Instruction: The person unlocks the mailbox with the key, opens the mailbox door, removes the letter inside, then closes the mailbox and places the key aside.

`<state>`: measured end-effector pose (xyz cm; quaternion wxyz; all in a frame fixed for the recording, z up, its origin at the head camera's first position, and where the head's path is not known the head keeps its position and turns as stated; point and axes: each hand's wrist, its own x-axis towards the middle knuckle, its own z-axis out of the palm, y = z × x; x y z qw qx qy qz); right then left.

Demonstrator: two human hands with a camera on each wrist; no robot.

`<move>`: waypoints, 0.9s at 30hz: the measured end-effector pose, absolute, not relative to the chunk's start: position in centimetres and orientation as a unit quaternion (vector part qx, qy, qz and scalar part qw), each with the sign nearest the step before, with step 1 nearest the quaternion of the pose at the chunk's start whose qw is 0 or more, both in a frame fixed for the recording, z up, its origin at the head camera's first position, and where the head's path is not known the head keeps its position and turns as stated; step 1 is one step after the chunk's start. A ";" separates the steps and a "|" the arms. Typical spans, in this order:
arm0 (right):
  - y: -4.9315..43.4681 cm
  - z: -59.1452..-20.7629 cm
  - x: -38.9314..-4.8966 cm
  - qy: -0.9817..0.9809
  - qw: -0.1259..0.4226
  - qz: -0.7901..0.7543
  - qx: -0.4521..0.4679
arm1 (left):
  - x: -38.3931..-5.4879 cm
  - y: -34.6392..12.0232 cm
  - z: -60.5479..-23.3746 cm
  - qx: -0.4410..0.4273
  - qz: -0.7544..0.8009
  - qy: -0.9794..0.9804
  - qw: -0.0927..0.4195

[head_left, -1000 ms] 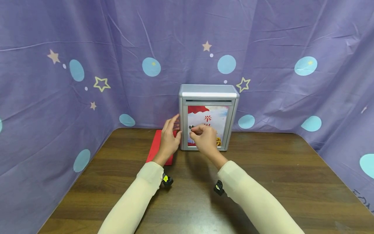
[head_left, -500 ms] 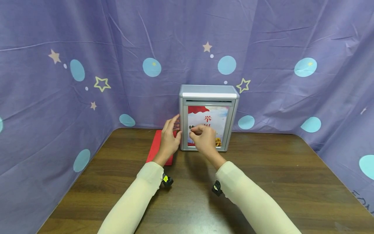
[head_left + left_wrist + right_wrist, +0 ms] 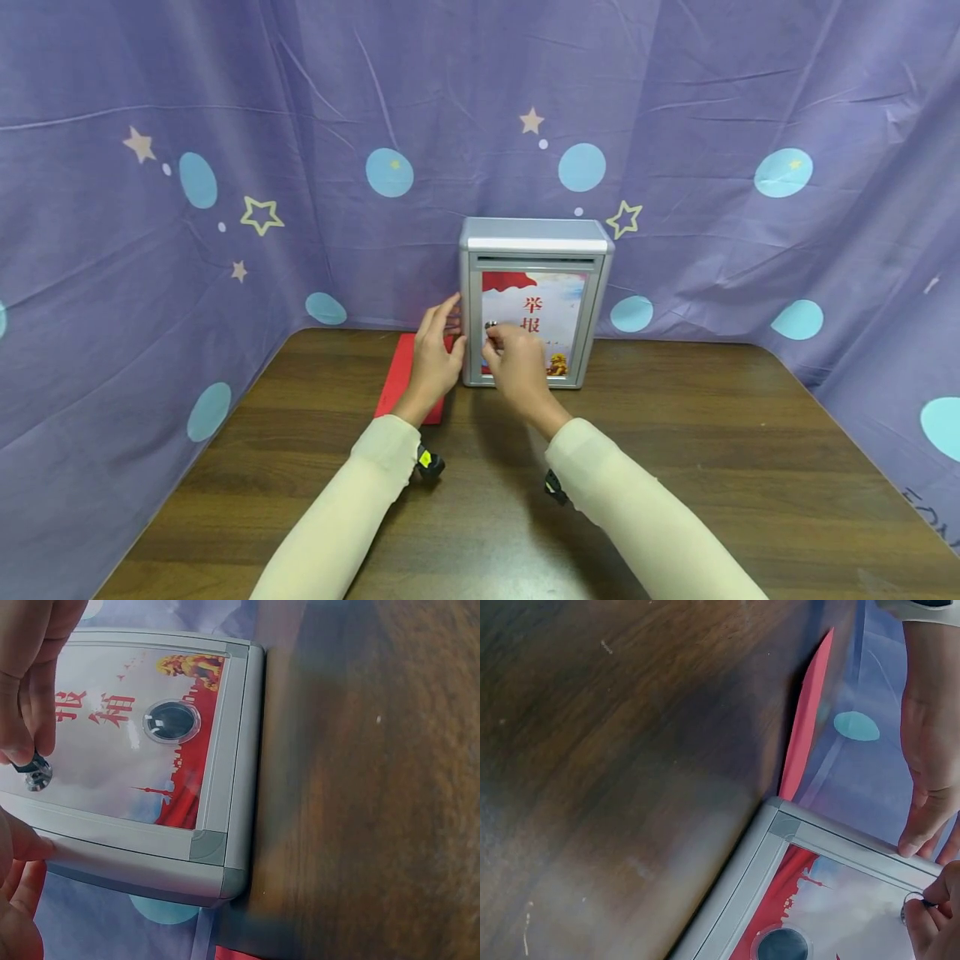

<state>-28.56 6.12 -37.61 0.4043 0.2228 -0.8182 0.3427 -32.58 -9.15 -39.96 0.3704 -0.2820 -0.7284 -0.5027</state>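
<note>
A silver-grey metal box [image 3: 535, 235] with a slot near its top and a printed front panel stands upright on the table. At the left of the panel is a round metal lock [image 3: 39, 778]. My right hand [image 3: 520, 364] pinches a small key with a dark head [image 3: 27, 763] at this lock; the fingers hide most of it. My left hand [image 3: 435, 354] rests against the box's left side, its fingers fairly straight and the thumb by the front edge. Behind that hand a red envelope-like flat piece [image 3: 399, 371] lies on the table, partly covered.
The brown wooden table [image 3: 712, 442] extends in front of the box and to both sides. A purple curtain [image 3: 480, 100] with stars and dots hangs close behind. Low on the panel is a round dark window [image 3: 171, 721].
My right hand has turned and dipped slightly at the lock, its wrist shifting left, so more of the panel's red lettering shows. The left hand and the box have stayed in place.
</note>
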 end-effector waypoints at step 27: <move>5.5 -36.0 -27.6 -0.844 0.431 -0.097 0.305 | -32.5 -9.2 -40.0 -0.277 -0.490 -0.737 0.374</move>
